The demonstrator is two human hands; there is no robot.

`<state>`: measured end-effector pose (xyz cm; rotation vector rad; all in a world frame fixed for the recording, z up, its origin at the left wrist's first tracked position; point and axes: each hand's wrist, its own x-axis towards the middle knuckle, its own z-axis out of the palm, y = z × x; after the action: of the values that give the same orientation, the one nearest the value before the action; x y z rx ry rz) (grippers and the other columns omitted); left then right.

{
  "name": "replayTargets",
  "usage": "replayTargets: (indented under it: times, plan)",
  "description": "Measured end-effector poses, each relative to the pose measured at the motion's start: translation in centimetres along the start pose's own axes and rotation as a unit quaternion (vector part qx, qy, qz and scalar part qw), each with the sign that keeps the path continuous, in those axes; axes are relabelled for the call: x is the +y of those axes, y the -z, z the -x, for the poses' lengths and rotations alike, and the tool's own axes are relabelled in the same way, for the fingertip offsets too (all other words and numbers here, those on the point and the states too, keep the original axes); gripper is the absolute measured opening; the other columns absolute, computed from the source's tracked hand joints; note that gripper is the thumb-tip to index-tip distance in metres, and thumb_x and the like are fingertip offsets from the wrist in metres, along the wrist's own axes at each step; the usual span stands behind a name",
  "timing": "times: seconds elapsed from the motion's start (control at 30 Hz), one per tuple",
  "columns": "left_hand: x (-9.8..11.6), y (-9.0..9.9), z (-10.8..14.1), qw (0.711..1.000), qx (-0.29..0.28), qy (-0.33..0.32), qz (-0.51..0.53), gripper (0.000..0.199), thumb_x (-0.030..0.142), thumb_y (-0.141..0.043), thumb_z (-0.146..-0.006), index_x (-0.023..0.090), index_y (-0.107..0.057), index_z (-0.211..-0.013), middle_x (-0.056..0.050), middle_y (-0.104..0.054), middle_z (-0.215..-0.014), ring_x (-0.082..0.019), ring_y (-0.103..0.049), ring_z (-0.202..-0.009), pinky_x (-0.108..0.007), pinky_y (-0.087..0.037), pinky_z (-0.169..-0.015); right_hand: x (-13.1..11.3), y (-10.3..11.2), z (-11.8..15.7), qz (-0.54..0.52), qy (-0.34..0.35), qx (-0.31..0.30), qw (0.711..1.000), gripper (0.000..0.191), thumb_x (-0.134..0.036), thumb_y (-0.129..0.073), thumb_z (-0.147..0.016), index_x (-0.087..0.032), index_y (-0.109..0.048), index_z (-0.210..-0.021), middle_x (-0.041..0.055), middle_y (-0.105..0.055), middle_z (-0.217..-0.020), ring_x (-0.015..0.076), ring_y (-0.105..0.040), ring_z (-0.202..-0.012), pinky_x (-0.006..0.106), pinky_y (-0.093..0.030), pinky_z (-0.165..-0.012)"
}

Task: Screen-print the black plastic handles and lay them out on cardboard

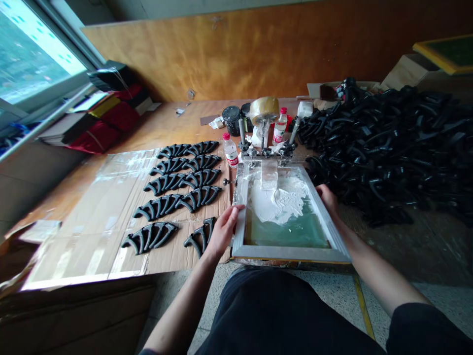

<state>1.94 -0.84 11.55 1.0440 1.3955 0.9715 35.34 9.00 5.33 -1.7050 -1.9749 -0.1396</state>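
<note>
A screen-printing frame [291, 253] with metal bars and a green mesh lies in front of me, held by a clamp stand [268, 152] at its far end. White ink [277, 201] is spread over the far part of the mesh, and a flat squeegee [269, 173] stands in it. My left hand [223, 227] grips the left bar, thumb along its edge, the other fingers mostly hidden. At the right bar is my right hand [328, 199], fingers curled against the outer edge and partly hidden. What lies beneath the frame is out of sight.
Curved black plastic handles [153, 236] lie in rows on cardboard [99, 207] to the left. A large heap of black handles [384, 148] fills the right side. Red-capped bottles [230, 150], a dark tub [232, 121] and a tape roll [264, 109] stand at the back.
</note>
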Motion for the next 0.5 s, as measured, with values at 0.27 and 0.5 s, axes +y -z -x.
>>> replayTargets:
  times: [0.27, 0.5]
  plan:
    - [-7.7, -1.1, -1.5, 0.986, 0.018, 0.057, -0.153, 0.064, 0.046, -0.055, -0.085, 0.025, -0.043, -0.144, 0.004, -0.054, -0.067, -0.010, -0.047, -0.054, -0.021, -0.037, -0.055, -9.3, -1.0, -6.7, -0.077, 0.104, -0.120, 0.984, 0.053, -0.023, -0.074, -0.073, -0.017, -0.058, -0.124, 0.0145, -0.057, -0.128, 0.0301, -0.056, -0.112, 0.042, -0.048, -0.091]
    - [-8.7, -0.5, -2.0, 0.982, 0.004, 0.059, -0.178, 0.060, 0.049, -0.053, -0.086, 0.026, -0.047, -0.141, 0.001, -0.060, -0.076, -0.012, -0.051, -0.059, -0.022, -0.041, -0.058, -10.5, 0.1, -0.3, -0.089, 0.264, -0.287, 0.917, 0.027, -0.006, -0.050, -0.082, -0.021, -0.068, -0.094, 0.0043, -0.069, -0.091, 0.0190, -0.062, -0.082, 0.028, -0.043, -0.070]
